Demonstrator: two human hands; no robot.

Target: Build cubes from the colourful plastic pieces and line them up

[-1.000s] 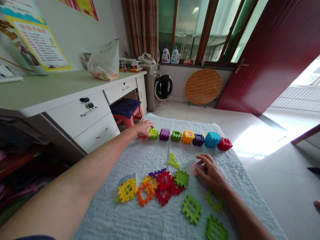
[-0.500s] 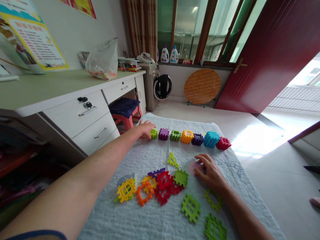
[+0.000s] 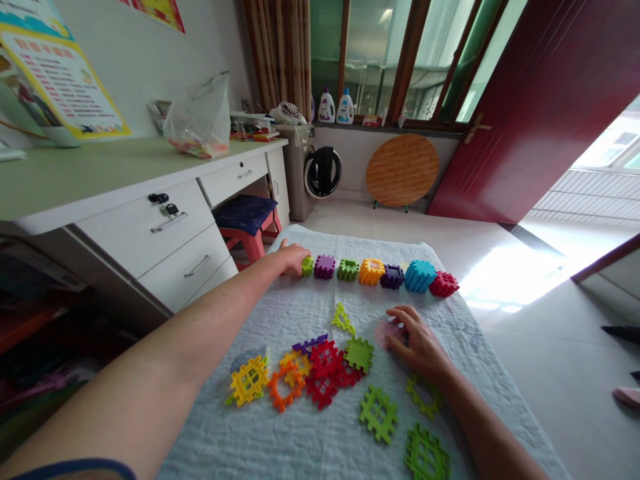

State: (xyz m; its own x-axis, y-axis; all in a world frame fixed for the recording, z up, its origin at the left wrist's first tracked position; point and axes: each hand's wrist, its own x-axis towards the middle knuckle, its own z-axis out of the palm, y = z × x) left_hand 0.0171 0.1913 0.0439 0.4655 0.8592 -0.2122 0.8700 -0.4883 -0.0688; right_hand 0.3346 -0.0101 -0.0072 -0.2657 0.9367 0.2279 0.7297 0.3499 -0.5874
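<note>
At the far left end of a row of interlocking plastic blocks, my left hand (image 3: 295, 259) closes around a light green block (image 3: 307, 267), partly hiding it. To its right stand purple (image 3: 325, 267), green (image 3: 348, 269), yellow (image 3: 371, 272), dark purple (image 3: 393, 277), blue (image 3: 420, 276) and red (image 3: 445, 285) blocks. My right hand (image 3: 414, 339) rests low over the cloth with fingers apart, holding nothing. Left of it lie a yellow-green triangular piece (image 3: 343, 319) and a green tile (image 3: 359, 353). Red (image 3: 323, 387), orange (image 3: 286, 385) and yellow (image 3: 249, 381) notched pieces lie loosely nearer me.
A pale blue cloth (image 3: 280, 440) covers the table. More green tiles (image 3: 379, 413) lie near my right forearm. On the left stand a desk (image 3: 125, 160) with drawers and a pink stool (image 3: 255, 243). Behind are a washing machine (image 3: 299, 177) and a round wooden tabletop (image 3: 403, 170).
The view shifts slightly, moving everything a little left in the picture. My left hand stays at the light green block, its fingers drawn slightly closer. My right hand keeps its place on the cloth.
</note>
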